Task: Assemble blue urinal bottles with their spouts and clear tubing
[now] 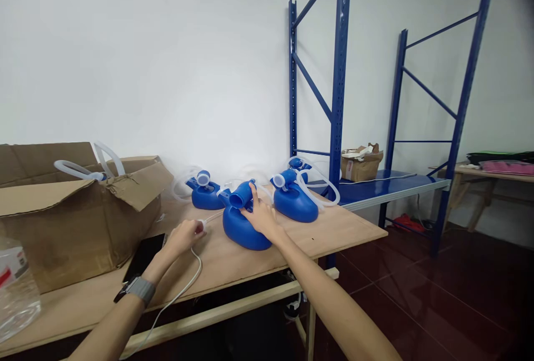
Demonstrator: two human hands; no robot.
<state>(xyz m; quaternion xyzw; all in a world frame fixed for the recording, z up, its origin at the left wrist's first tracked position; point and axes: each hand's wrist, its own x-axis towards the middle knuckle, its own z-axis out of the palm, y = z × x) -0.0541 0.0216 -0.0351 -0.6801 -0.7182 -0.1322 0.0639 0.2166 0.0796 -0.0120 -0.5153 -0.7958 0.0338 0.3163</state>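
Note:
A blue plastic urinal bottle [246, 232] with a wide open neck stands near the table's front edge. My right hand [262, 217] grips it from the right, index finger along the neck and thumb below. To its left, my left hand [187, 236] is closed on a white cable [196, 277], which drops over the table edge. A thin white stretch also runs from those fingers toward the bottle. Behind stand another blue bottle [207, 199] on the left and one more blue bottle [296, 203] on the right, with clear hoses [329, 197] around them.
On the left of the wooden table [334, 233] are an open cardboard box [79, 238], a dark phone [144, 255] and a clear plastic jug [16, 294]. Blue shelving [340, 72] stands at the right, bearing a small carton [362, 166].

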